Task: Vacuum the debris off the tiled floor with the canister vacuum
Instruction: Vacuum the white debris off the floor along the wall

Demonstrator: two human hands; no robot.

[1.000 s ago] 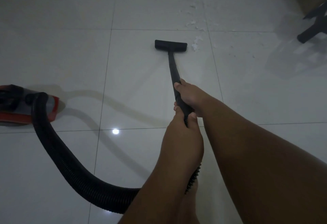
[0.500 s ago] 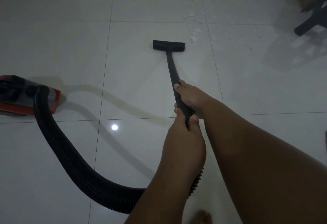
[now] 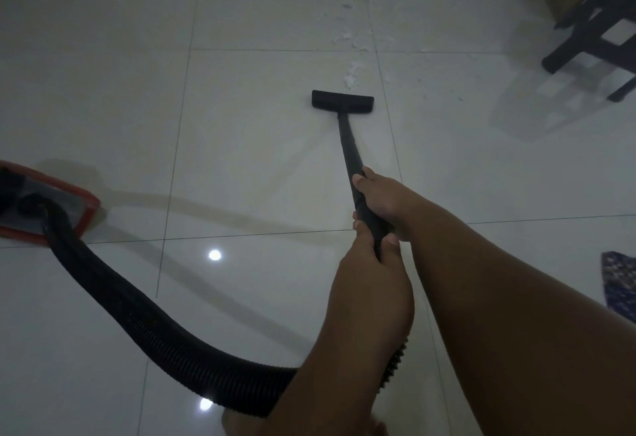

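Observation:
Both hands grip the black vacuum wand [image 3: 348,146]. My right hand [image 3: 385,198] holds it higher up the tube; my left hand [image 3: 371,274] clasps it just below, where the ribbed hose [image 3: 144,325] begins. The flat black floor nozzle [image 3: 342,101] rests on the white tiled floor [image 3: 261,146], just short of a clump of white debris [image 3: 351,74]. More white scraps [image 3: 347,36] lie scattered farther out. The red canister [image 3: 38,208] sits at the left edge, with the hose curving from it under my left arm.
Black furniture legs [image 3: 592,39] stand at the upper right, close to the scattered scraps. A patterned blue mat [image 3: 621,284] shows at the right edge. A bare foot [image 3: 241,422] is partly visible at the bottom, beside the hose.
The nozzle has pulled back toward me, away from the white clump it was touching. The view has shifted slightly; the blue mat and the foot have come into sight.

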